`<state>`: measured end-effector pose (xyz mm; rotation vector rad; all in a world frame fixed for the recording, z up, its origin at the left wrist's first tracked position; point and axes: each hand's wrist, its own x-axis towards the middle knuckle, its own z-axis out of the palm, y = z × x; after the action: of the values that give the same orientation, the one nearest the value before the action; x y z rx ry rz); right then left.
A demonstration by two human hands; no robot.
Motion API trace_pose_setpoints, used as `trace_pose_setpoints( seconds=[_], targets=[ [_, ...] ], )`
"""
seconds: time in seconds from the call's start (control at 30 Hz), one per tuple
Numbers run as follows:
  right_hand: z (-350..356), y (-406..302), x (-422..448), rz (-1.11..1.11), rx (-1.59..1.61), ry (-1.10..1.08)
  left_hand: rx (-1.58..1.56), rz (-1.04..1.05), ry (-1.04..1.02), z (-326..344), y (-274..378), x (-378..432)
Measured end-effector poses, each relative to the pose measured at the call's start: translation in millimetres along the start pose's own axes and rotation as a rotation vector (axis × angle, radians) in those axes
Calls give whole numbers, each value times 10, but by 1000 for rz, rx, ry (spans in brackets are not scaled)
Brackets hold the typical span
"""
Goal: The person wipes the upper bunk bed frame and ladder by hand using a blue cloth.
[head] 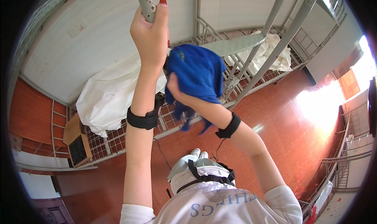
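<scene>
My left hand (149, 35) is wrapped around the end of a grey metal bed pole (146, 3) with chipped paint, at the top of the view. In my right hand (177, 90) is a blue cloth (197, 68), bunched up, its lower edge hanging loose and blurred by motion. The cloth sits just right of my left wrist and hides most of my right fingers. Both wrists carry black straps, the left strap (141, 118) and the right strap (231, 125).
Below lies a metal bed frame (109, 141) with wire mesh, bearing crumpled white sheeting (109, 97) and an open cardboard box (80, 147). Slanted ladder posts (277, 50) and a flat metal plate (232, 45) stand at right. More bunks line the far right of the red floor (271, 106).
</scene>
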<state>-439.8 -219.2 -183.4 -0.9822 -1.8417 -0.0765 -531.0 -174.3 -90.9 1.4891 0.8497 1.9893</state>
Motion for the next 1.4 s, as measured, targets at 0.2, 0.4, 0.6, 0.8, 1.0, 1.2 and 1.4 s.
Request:
trace_pose_setpoints(
  seconds=[0.2, 0.4, 0.6, 0.8, 1.0, 1.2, 1.4],
  targets=[
    [149, -86, 75, -59, -45, 162, -61, 62, -31, 45, -32, 1],
    [-25, 45, -22, -180, 47, 189, -37, 55, -40, 23, 26, 7],
    [-198, 384, -234, -122, 33, 63, -21, 48, -36, 44, 4, 9],
    [-206, 867, -715, -68, 117, -86, -14, 75, -15, 56, 2, 14],
    [-414, 1343, -1327, -73, 176, -331, 35, 2, 59, 80, -11, -18],
    [-680, 1271, -1533, 136, 373, -471, 22, 47, 57, 118, 77, -32],
    [-774, 1413, -1621, 357, 708, -907, -36, 156, 38, 129, 5, -41]
  ],
)
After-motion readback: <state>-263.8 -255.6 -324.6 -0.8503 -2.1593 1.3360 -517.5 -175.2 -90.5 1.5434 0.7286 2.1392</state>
